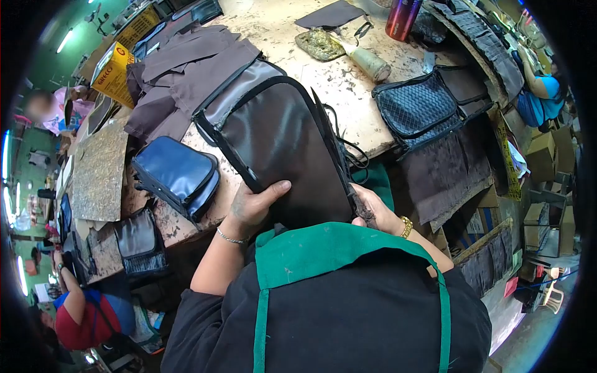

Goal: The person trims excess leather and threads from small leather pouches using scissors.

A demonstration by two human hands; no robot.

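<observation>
A dark brown bag (pixel 273 137) with black edging lies tilted in front of my chest, its far end above the worktable. My left hand (pixel 254 204) is closed on the bag's near left side, thumb on top of the panel. At the bag's right side, my right hand (pixel 376 211) grips the dark, wrapped-looking handles of a pair of scissors (pixel 364 212). Their blades point away from me along the bag's right edge. The bag partly hides them. Black cords (pixel 351 152) lie just right of the blades.
Brown cut pieces (pixel 180 68) are heaped at the back left. A blue bag (pixel 177 171) and a black quilted bag (pixel 416 105) flank the work. A glue-crusted brush (pixel 367 62) and a tumbler (pixel 403 18) stand farther back. Other people work at both sides.
</observation>
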